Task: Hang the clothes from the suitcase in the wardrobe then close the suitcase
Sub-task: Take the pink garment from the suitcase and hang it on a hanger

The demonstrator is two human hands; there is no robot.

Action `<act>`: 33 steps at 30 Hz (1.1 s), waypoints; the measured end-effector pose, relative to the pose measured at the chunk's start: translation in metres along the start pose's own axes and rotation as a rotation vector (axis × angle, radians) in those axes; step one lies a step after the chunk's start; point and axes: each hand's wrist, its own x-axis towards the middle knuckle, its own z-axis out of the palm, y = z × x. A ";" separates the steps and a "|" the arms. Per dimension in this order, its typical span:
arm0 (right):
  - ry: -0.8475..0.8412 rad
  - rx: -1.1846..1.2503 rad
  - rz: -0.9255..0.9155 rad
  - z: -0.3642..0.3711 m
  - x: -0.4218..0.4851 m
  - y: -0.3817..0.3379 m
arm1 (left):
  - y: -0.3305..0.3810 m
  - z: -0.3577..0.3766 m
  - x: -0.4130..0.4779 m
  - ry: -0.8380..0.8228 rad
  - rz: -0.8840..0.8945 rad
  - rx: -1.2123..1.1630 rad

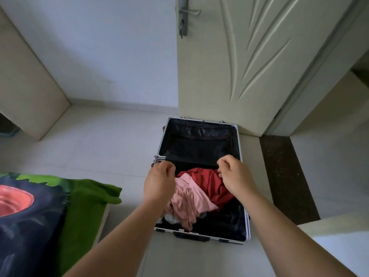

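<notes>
One suitcase (pixel 247 222) is seen lying open on the tiled floor (pixel 119 146), its lid propped upright against one pale door (pixel 249 66) fitted with one metal lever handle (pixel 189 12). The clothes are found in the lower half: one red garment (pixel 211 182), one pink garment (pixel 187 200) lying crumpled against it, and a scrap of white cloth (pixel 169 217) beneath the pink one. Two bare hands are held over the case. The left hand (pixel 159 180) is placed at the left rim near the hinge, the right hand (pixel 233 174) above the red garment. The fingers of both are curled; whether anything is pinched cannot be told. One green blanket (pixel 85 196) with a dark print is seen at the left.
</notes>
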 end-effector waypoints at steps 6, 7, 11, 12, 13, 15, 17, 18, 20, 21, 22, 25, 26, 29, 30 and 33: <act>-0.045 -0.013 0.034 0.067 0.056 0.056 | -0.055 0.064 0.048 -0.023 0.001 0.039; -0.054 -0.016 0.046 0.076 0.062 0.064 | -0.064 0.072 0.053 -0.020 -0.002 0.043; -0.057 -0.035 0.087 0.145 0.105 0.130 | -0.133 0.140 0.084 -0.052 -0.011 0.069; -0.058 -0.054 0.097 0.166 0.113 0.149 | -0.156 0.160 0.091 -0.066 -0.010 0.080; -0.060 -0.066 0.108 0.180 0.118 0.162 | -0.173 0.173 0.095 -0.081 -0.013 0.091; -0.055 -0.091 0.126 0.222 0.130 0.193 | -0.218 0.210 0.105 -0.095 -0.017 0.113; -0.068 -0.099 0.149 0.257 0.141 0.216 | -0.253 0.240 0.113 -0.130 -0.025 0.138; -0.074 -0.102 0.153 0.278 0.148 0.231 | -0.272 0.260 0.118 -0.158 -0.016 0.151; -0.106 -0.133 0.161 0.306 0.162 0.254 | -0.296 0.290 0.127 -0.266 -0.002 0.192; -0.118 -0.167 0.151 0.326 0.170 0.270 | -0.312 0.311 0.131 -0.328 0.035 0.228; -0.140 -0.204 0.135 0.337 0.177 0.281 | -0.322 0.327 0.136 -0.391 0.087 0.268; -0.201 -0.302 0.129 0.372 0.198 0.315 | -0.355 0.379 0.149 -0.607 0.221 0.431; -0.228 -0.311 0.138 0.380 0.203 0.324 | -0.365 0.392 0.151 -0.679 0.228 0.477; -0.302 -0.353 0.183 0.403 0.200 0.343 | -0.391 0.417 0.147 -0.767 0.146 0.605; -0.278 -0.367 0.181 0.407 0.198 0.347 | -0.393 0.419 0.146 -0.743 0.154 0.630; -0.088 -0.333 0.170 0.406 0.194 0.345 | -0.382 0.417 0.143 -0.592 0.210 0.597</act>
